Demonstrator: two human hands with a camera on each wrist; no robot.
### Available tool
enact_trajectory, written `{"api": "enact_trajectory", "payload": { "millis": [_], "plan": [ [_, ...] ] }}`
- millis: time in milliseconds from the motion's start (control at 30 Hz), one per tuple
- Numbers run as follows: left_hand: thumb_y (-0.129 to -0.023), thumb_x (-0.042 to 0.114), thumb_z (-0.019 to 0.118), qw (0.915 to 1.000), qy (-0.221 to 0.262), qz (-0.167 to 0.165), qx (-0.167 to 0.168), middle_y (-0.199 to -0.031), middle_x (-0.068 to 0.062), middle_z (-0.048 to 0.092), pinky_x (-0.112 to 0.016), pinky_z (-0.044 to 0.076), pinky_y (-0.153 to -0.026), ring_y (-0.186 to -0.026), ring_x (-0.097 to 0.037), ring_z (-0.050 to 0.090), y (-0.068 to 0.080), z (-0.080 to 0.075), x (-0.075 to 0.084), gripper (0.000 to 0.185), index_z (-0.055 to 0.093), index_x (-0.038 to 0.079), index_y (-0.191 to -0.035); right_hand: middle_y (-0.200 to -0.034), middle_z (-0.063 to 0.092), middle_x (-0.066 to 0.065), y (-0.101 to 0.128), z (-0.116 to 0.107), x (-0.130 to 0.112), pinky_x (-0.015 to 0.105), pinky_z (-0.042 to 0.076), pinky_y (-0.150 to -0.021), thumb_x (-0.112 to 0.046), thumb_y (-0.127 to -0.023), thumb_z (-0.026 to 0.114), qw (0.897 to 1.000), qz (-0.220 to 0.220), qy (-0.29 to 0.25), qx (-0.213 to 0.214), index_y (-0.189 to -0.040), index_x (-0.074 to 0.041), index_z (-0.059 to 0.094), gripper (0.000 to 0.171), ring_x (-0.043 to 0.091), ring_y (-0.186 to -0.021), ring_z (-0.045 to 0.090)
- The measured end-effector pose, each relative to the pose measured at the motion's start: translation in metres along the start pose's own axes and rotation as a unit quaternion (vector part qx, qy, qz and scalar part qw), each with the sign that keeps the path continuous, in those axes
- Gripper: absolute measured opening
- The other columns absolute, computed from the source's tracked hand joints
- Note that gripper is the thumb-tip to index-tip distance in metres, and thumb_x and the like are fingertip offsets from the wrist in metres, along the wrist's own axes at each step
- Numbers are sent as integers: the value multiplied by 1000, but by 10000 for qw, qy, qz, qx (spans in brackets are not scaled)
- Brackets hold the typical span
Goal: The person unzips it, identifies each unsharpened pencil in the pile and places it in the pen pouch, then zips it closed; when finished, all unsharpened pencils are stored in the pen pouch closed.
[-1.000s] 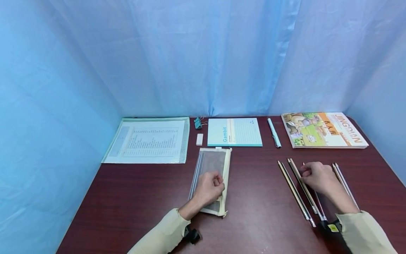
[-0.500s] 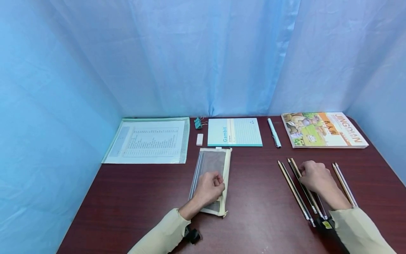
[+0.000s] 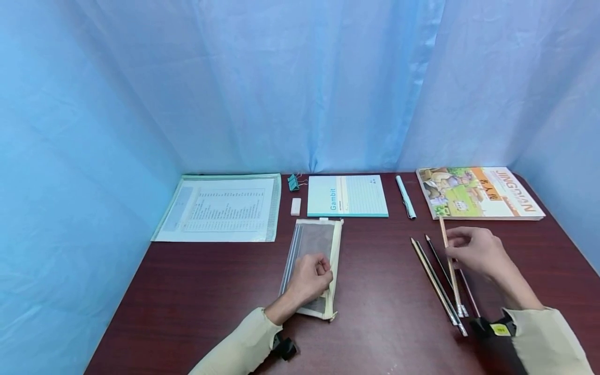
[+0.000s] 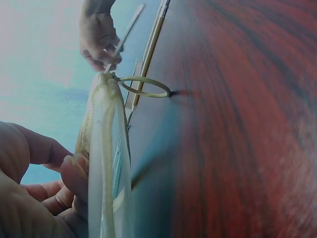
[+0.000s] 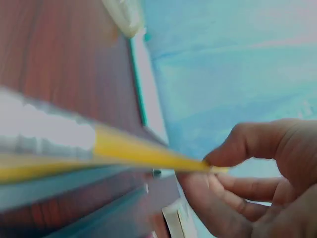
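One pencil (image 3: 447, 255) pinched in the right hand (image 3: 473, 252), pointing away, pouch (image 3: 313, 245) well left under the curled left hand (image 3: 310, 277).

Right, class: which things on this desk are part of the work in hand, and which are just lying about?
In hand:
- right hand pinching one pencil
- left hand holding the mesh pencil case
- loose pencils beside the right hand

Lying about:
- Gambit notebook
- white pen
- picture book
- document folder
- eraser
- binder clip
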State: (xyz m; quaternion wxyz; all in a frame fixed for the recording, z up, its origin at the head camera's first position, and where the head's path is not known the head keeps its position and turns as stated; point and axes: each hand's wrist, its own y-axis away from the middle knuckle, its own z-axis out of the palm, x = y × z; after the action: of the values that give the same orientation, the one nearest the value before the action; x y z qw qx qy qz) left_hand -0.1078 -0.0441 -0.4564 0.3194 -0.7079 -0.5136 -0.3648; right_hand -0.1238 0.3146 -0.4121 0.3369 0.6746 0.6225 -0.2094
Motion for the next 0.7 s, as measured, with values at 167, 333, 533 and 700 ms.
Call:
{"api": "enact_trajectory", "payload": {
  "millis": [167,333,533,700],
  "plan": [
    [-77,-1,58,10000,0,-58,-21,-56,-9,62,-16,38,-48,-45,2,44,0,0,0,7,63,3,-73,-89,72,-7,-5,13,-1,32,62,-69,1,-98,53,9556,81,-2728,-1111,-126,-2,57,29,5,-82,72],
    [-77,-2,58,10000,61,-68,-32,-56,-9,62,-17,39,-48,-45,2,45,0,0,1,7,63,2,-73,-92,74,-5,-8,43,-11,33,62,-71,0,-99,51,9123,129,-3727,-1694,-117,-16,59,26,9,-86,72],
    [-77,-2,58,10000,53,-46,-3,-56,-10,62,-17,37,-47,-44,1,45,0,0,1,7,62,2,-72,-94,73,-6,-14,89,-38,33,61,-70,-1,-96,54,9110,137,-3612,-1986,-139,15,39,48,7,-84,71],
    [-76,-2,58,10000,-2,-52,15,-56,-10,62,-17,37,-47,-45,1,44,0,0,1,7,62,2,-72,-89,74,-4,-22,125,-61,33,61,-67,0,-92,61,9099,291,-3588,-2063,-137,19,39,54,9,-79,70]
  ]
}}
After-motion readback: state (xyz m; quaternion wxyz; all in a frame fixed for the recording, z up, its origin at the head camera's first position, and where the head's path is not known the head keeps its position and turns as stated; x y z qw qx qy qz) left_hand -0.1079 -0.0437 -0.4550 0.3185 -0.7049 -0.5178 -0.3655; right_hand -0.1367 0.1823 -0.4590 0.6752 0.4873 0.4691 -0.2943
